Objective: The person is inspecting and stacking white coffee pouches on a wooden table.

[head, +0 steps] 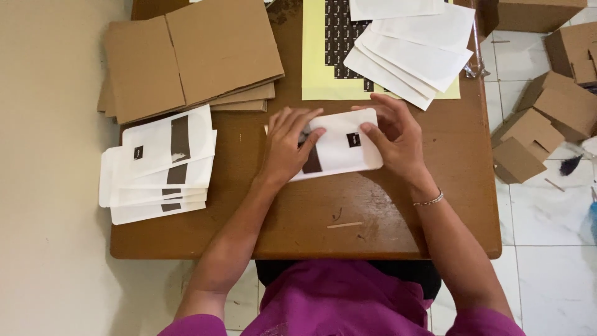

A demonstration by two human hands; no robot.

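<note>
Overhead, a person's left hand (287, 146) and right hand (393, 138) press flat, fingers spread, on a white pouch (341, 148) with a small dark label (353, 140), lying mid-way across the wooden table (373, 218). Neither hand grips it. The label could end up crooked or creased if the pouch slides under the palms. Finished pouches (158, 165) lie stacked to the left.
</note>
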